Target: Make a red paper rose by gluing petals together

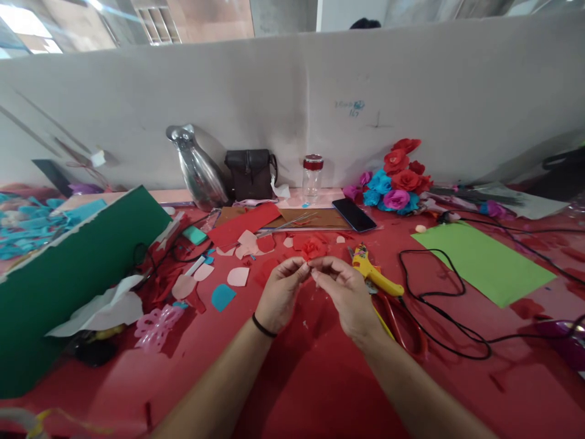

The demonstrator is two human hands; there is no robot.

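Note:
A small red paper flower is held up in front of me, its petals facing away and upward. My left hand pinches its base from the left, a dark band round the wrist. From the right, the fingertips of my right hand close on the same base. The stem end is hidden behind the fingers. Just right of my right hand lies a yellow glue gun, with red-handled scissors partly beneath it. Pink petal pieces and a blue one lie left of my left hand.
At the back stand a metal jug, a black bag, a glass jar and finished paper flowers. A phone lies nearby. A green box bounds the left; a black cable and green sheet lie right.

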